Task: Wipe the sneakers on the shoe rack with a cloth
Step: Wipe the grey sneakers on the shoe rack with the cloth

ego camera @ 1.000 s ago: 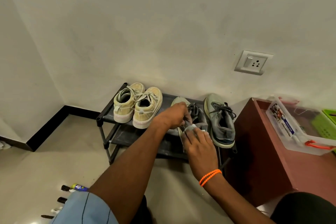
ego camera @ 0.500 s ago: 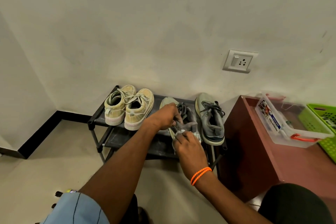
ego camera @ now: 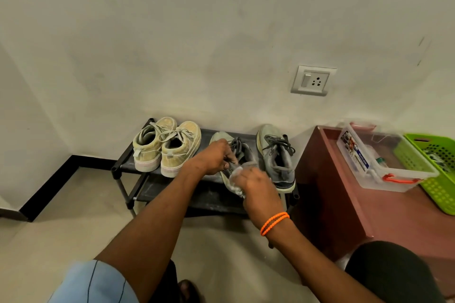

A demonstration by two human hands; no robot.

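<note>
A low black shoe rack (ego camera: pixel 128 166) stands against the wall. On its top shelf sit a pair of beige sneakers (ego camera: pixel 167 146) at the left and a pair of grey sneakers at the right. My left hand (ego camera: pixel 214 157) grips the left grey sneaker (ego camera: pixel 242 152) at its laces. My right hand (ego camera: pixel 258 190) presses a small pale cloth (ego camera: pixel 234 178) against that sneaker's side near the heel. The other grey sneaker (ego camera: pixel 277 157) rests untouched beside it. Most of the held sneaker is hidden by my hands.
A reddish-brown cabinet (ego camera: pixel 344 204) stands right of the rack, carrying a clear plastic box (ego camera: pixel 394 179) and a green basket (ego camera: pixel 440 174). A wall socket (ego camera: pixel 313 80) is above. The rack's lower shelf (ego camera: pixel 172 194) and beige floor lie in front.
My right hand with the cloth has slid slightly along the grey sneaker's side. My left hand keeps its grip. The view has shifted, showing more of the cabinet and green basket.
</note>
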